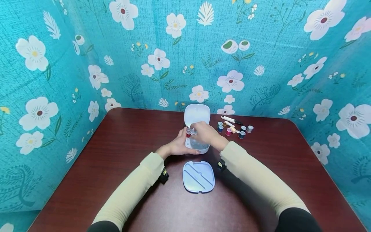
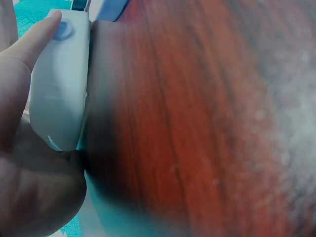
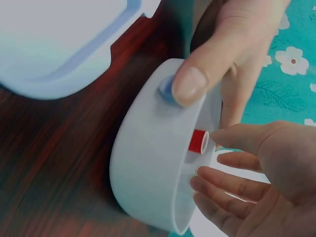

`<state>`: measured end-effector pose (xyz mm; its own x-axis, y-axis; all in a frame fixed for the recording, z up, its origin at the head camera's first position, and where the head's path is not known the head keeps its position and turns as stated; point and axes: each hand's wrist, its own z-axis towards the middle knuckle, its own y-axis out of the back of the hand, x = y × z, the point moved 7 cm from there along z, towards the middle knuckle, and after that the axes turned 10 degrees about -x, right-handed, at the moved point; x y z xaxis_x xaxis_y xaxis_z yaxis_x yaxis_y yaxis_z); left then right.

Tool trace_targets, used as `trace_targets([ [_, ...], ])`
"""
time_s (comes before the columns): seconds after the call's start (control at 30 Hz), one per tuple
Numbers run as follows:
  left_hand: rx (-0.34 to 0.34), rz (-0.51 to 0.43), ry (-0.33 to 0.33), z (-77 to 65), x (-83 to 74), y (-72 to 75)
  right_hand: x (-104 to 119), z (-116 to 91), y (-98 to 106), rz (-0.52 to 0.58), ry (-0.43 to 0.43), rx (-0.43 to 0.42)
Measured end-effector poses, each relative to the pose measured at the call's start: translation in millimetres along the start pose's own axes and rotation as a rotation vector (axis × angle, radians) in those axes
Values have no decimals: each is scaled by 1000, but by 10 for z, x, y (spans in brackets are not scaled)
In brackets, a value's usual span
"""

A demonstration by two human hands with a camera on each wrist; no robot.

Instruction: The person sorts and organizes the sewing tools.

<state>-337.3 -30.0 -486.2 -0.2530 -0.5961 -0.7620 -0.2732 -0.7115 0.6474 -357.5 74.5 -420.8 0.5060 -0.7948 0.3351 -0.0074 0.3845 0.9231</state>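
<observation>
A white sewing box (image 1: 205,149) stands on the table with its lid (image 1: 197,113) raised at the back. My left hand (image 1: 179,143) holds it round the left side, the thumb on the front beside a round blue button (image 3: 168,89). A red thread spool (image 3: 198,141) is inside the box, near its left wall. My right hand (image 1: 204,132) reaches over the box from the right. Its thumb tip is right at the spool's rim and its other fingers, loosely bent, lie below at the box opening (image 3: 252,180). The wrist hides part of the interior.
A light blue tray (image 1: 198,187) with diagonal ridges lies in front of the box. To the right are several thread spools, among them a pink one (image 1: 228,131) and a grey one (image 1: 250,129), and a white tool with a dark end (image 1: 231,120). A flowered curtain (image 1: 139,64) hangs behind the table.
</observation>
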Motion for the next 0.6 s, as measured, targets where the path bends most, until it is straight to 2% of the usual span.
trace_targets([
  [0.13,-3,5,14,1,5,1,-44,-51,61,7,0,9],
  [0.37,-31,-18,-6,8,-15,13,-89,-141,143,31,16,-21],
  [0.6,-29,-33,-6,7,-17,-4,-136,-243,191,62,26,-61],
])
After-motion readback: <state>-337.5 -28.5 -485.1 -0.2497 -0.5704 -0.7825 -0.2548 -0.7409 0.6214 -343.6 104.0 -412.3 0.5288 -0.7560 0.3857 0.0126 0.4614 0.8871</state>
